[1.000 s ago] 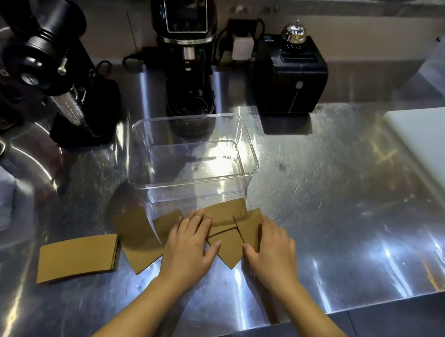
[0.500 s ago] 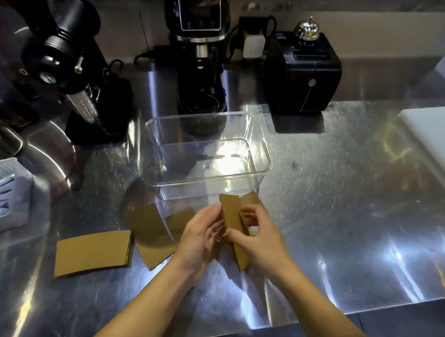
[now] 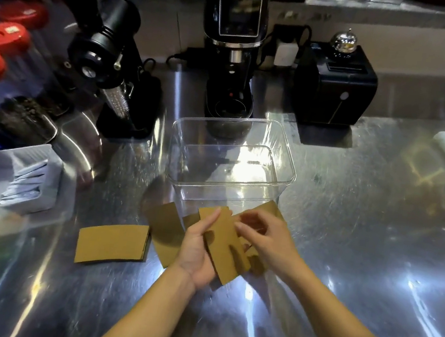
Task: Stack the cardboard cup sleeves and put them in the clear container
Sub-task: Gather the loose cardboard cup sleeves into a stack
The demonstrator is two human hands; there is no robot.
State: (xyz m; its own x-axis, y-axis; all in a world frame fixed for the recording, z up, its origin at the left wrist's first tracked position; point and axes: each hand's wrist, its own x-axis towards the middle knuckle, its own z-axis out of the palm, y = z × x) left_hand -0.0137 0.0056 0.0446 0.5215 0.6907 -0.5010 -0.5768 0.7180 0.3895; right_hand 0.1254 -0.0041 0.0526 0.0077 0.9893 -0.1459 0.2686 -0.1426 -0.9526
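1. While cradling a flat cardboard sleeve (image 3: 227, 248) near the counter (image 3: 347, 239) front edge, left hand (image 3: 195, 252) grip curled around it.
2. Right hand (image 3: 266, 236) grip pinching another sleeve (image 3: 266, 211).
3. Left along the counter, loose sleeves (image 3: 112, 244) lying flat.
4. Beyond, clear container (image 3: 233, 153) toward the back edge.

Brown flat sleeves (image 3: 225, 245) near empty upright clear container (image 3: 229, 180)
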